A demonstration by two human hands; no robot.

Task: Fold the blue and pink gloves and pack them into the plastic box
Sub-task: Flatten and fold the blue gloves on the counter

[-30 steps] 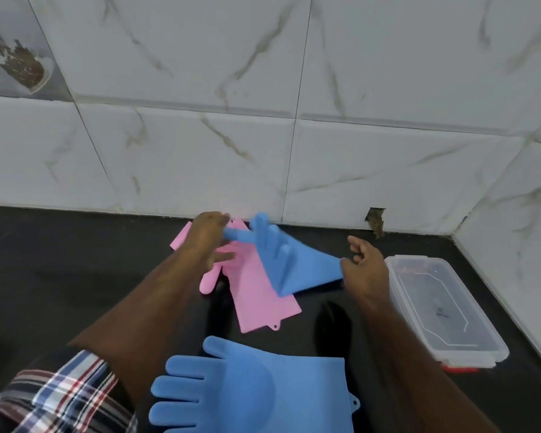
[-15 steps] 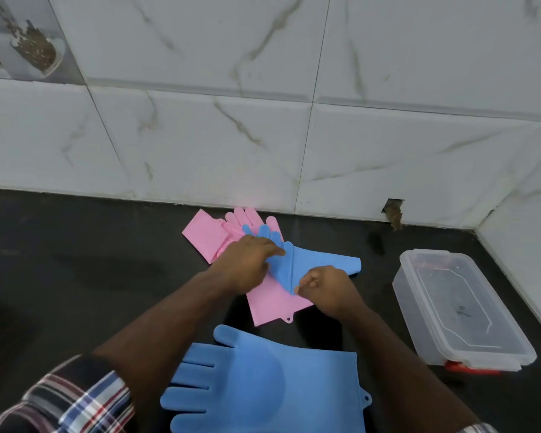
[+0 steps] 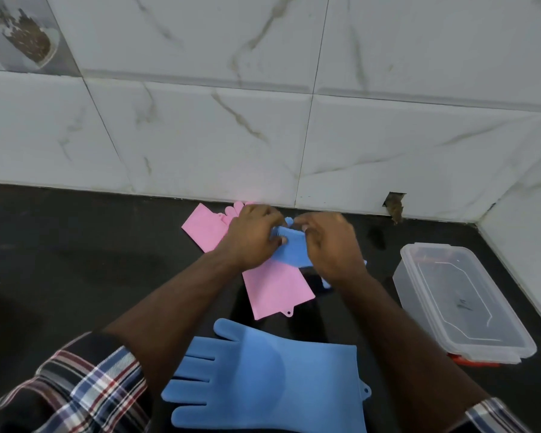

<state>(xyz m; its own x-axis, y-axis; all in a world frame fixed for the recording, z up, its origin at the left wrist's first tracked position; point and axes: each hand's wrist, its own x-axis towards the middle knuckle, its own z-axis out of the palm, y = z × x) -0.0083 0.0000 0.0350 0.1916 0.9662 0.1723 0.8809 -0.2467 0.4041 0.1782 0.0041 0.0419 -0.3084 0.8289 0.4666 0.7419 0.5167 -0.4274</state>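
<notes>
Both hands at centre of the frame, close together over a folded blue glove (image 3: 289,245); left hand (image 3: 253,235) has its fingers curled round the glove's left edge, thumb side pinching it; right hand (image 3: 331,245) curls its fingers over the glove's right and upper edge, gripping it too; the glove is bunched into a small packet between them, a bit of it peeking out below the right wrist; whether it touches what lies under it, cannot tell.

Under and left of the hands lie pink gloves: one pink glove (image 3: 274,290) flat, cuff toward the lower centre with a small hang tab; another pink glove (image 3: 205,228) angled to the upper left, fingertips showing just above the left hand, near the wall.

Second blue glove (image 3: 269,379) lies flat, unfolded, at bottom centre, fingers pointing left, cuff tab at right; apart from the pink ones.

Plastic box (image 3: 459,303) at right of the frame, clear, no gloves seen in it, something red at its near bottom edge; well apart from the hands.

All on a black counter (image 3: 75,260); marble tile wall (image 3: 263,120) behind; plaid sleeve (image 3: 85,389) at lower left.
</notes>
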